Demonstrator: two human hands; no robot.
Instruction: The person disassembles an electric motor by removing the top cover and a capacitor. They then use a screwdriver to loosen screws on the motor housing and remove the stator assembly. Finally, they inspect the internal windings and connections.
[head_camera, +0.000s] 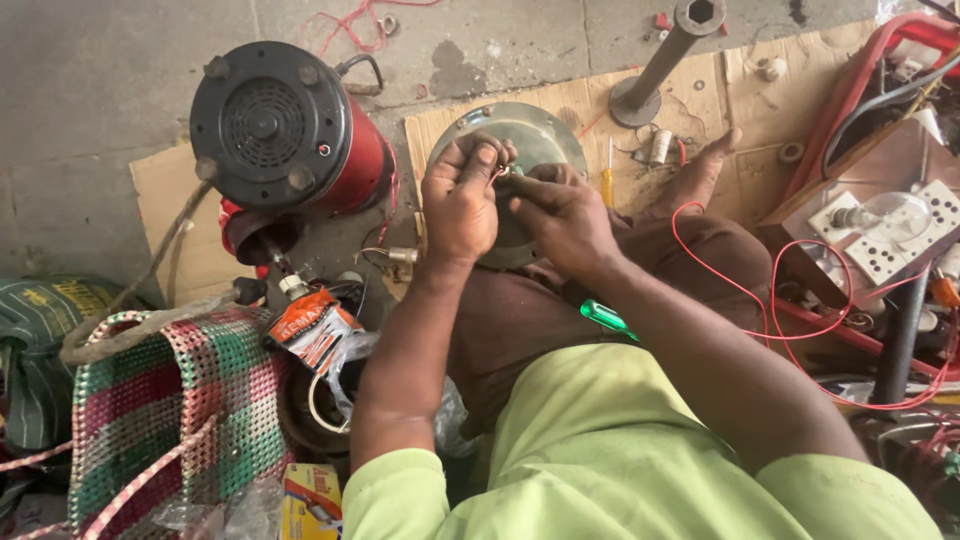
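The round grey metal plate (535, 135) rests on your raised knee, over a sheet of cardboard (560, 100), just above frame centre. Your left hand (460, 200) is curled closed at the plate's 9 o'clock edge, fingertips pinching a small part where thin wires meet; what the part is cannot be told. Your right hand (565, 215) sits at the plate's 5 o'clock, fingers pinched shut on the same small part, touching the left fingertips.

At 3 o'clock from the plate, a yellow-handled screwdriver (607, 180) stands just beside it. A green-handled tool (605, 317) lies on your lap at 6 o'clock. A red wire (735, 285) loops across your trouser leg at 4 o'clock. The red and black motor (290, 130) sits at 9 o'clock, well apart. A grey metal post with base (660, 60) lies at 1 o'clock. A woven pink and green basket (170, 410) occupies 8 o'clock.
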